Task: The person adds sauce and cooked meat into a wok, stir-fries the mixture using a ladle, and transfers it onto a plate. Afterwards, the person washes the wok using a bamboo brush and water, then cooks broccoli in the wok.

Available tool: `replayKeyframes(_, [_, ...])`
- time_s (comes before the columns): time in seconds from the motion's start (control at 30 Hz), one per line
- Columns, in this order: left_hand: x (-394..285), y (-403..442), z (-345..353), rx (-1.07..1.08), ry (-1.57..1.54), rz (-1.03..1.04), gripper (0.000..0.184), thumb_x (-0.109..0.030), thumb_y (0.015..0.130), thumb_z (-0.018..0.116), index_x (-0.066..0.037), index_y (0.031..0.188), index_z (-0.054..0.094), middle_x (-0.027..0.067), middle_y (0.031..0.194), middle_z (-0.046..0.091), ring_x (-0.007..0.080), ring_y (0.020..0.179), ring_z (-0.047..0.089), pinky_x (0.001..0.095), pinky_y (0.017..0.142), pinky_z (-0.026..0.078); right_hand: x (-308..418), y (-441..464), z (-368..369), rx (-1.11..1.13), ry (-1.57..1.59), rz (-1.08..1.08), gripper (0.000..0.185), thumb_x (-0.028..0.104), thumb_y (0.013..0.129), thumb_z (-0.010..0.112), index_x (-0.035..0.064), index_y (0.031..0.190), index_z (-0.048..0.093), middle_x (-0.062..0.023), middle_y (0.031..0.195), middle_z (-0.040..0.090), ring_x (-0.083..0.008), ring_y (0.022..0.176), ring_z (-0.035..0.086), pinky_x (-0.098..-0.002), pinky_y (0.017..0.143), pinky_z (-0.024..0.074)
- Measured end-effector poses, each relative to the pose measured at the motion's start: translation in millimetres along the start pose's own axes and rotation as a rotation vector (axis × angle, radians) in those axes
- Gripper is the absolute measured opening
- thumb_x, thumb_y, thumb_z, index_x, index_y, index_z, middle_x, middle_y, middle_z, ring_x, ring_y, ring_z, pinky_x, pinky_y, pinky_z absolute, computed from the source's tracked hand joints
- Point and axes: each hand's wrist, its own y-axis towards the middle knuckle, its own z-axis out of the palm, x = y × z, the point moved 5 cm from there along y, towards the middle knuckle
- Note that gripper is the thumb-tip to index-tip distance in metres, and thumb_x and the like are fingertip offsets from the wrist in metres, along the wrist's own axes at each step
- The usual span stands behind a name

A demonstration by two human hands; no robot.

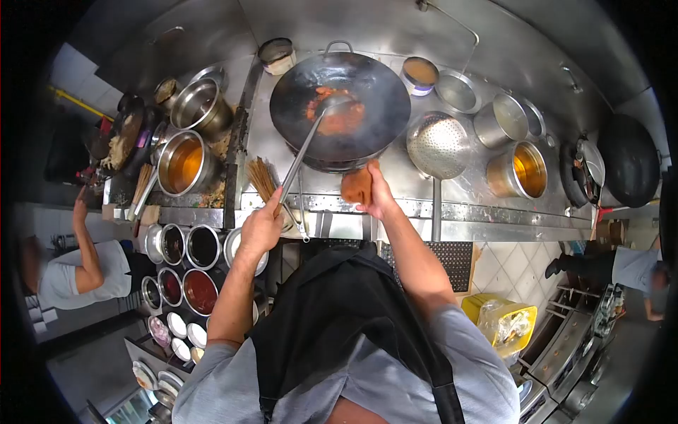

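Observation:
My left hand (261,227) is closed around the long metal handle of a ladle (302,152). The ladle's bowl rests inside the big black wok (289,95), among reddish-orange food (342,124) with steam over it. At the wok's near edge, my right hand (381,192) grips a folded brown cloth (357,186); whatever part of the wok lies beneath the cloth is hidden. A bamboo brush (261,177) leans just beyond my left hand. To the right of the wok lies a perforated metal strainer (438,145), its handle pointing toward me.
Pots of amber liquid stand left (200,166) and right (519,185). Cans (277,56) flank the wok's far side. Sauce containers (200,290) fill the lower left. A yellow bin (519,336) sits lower right. One person (92,265) is at left, another (632,268) at right.

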Motion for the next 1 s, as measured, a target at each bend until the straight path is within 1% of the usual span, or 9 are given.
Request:
replayKeyframes(0.1, [5,-6,-9,-0.048,-0.004,0.03,0.07,-0.017,0.087,0.062,-0.028,0.152,0.04,0.024,0.085,0.07,0.0433,0.081,0.067,0.0531,0.076,0.053,7,52,25,0.024,0.032,0.034,0.055,0.059,0.092,0.051,0.0127,0.122,0.058,-0.0081,0.111,0.068,-0.0246,0.092,0.066,-0.0336,0.053,0.048])
replayKeyframes(0.13, [-3,-9,-21,0.05,-0.015,-0.058,0.069,-0.015,0.088,0.061,-0.027,0.152,0.039,0.0231,0.103,0.069,0.0422,0.095,0.066,0.0497,0.086,0.052,2,77,23,0.027,0.049,0.036,0.05,0.053,0.093,0.053,0.012,0.12,0.059,-0.0083,0.11,0.068,-0.0245,0.091,0.066,-0.0334,0.053,0.0476])
replayKeyframes(0.17, [-1,-12,-25,0.026,-0.022,-0.019,0.068,-0.016,0.088,0.062,-0.026,0.151,0.04,0.023,0.098,0.07,0.0421,0.092,0.066,0.0506,0.083,0.052,-3,91,23,0.029,0.069,0.041,0.044,0.048,0.093,0.055,0.0113,0.117,0.061,-0.0085,0.11,0.068,-0.0245,0.09,0.066,-0.0331,0.053,0.0472])
replayKeyframes(0.2, [-1,-15,-30,0.002,-0.028,0.021,0.068,-0.016,0.087,0.063,-0.026,0.15,0.042,0.0228,0.094,0.07,0.0421,0.088,0.067,0.0515,0.081,0.052,-5,94,23,-0.031,0.082,0.093,0.033,0.034,0.091,0.056,0.0093,0.113,0.062,-0.0094,0.108,0.068,-0.0245,0.09,0.066,-0.0327,0.051,0.046])
replayKeyframes(0.53, [-15,-26,-85,0.153,0.152,0.099,0.063,-0.013,0.088,0.065,-0.023,0.147,0.048,0.0212,0.097,0.07,0.0408,0.09,0.067,0.048,0.081,0.053,-2,38,49,-0.042,0.252,-0.071,0.025,0.016,0.088,0.053,0.0026,0.109,0.054,-0.0163,0.097,0.067,-0.0282,0.079,0.068,-0.0363,0.045,0.0428])
replayKeyframes(0.63, [-14,-13,-40,0.078,0.208,0.059,0.065,-0.012,0.087,0.064,-0.025,0.148,0.046,0.0224,0.096,0.07,0.0415,0.089,0.067,0.0506,0.079,0.052,-17,16,47,0.02,0.189,-0.196,0.025,0.013,0.087,0.053,0.001,0.11,0.054,-0.0175,0.1,0.066,-0.0309,0.082,0.069,-0.0419,0.053,0.0522])
replayKeyframes(0.7, [-14,-16,-33,0.021,0.171,0.055,0.066,-0.012,0.086,0.064,-0.025,0.148,0.046,0.0223,0.093,0.07,0.042,0.087,0.067,0.0519,0.077,0.052,-50,-25,41,-0.031,0.229,-0.189,0.033,0.01,0.086,0.05,-0.0022,0.117,0.055,-0.0178,0.107,0.064,-0.035,0.098,0.068,-0.0506,0.085,0.0589])
replayKeyframes(0.87, [-6,-62,-61,-0.032,0.067,0.082,0.065,-0.013,0.085,0.068,-0.025,0.146,0.049,0.0191,0.093,0.071,0.0391,0.084,0.068,0.0492,0.075,0.054,-73,-38,18,0.093,0.221,-0.242,0.041,0.015,0.088,0.05,0.0009,0.127,0.051,-0.0202,0.119,0.061,-0.0376,0.105,0.063,-0.0558,0.088,0.0557])
replayKeyframes(1.0, [-4,-68,-84,0.068,-0.029,0.076,0.063,-0.012,0.085,0.067,-0.023,0.145,0.051,0.0205,0.102,0.07,0.0402,0.093,0.067,0.0471,0.081,0.053,-7,7,31,0.003,0.178,-0.135,0.029,0.02,0.089,0.053,0.005,0.113,0.055,-0.0155,0.102,0.067,-0.0287,0.086,0.066,-0.0391,0.053,0.0497])
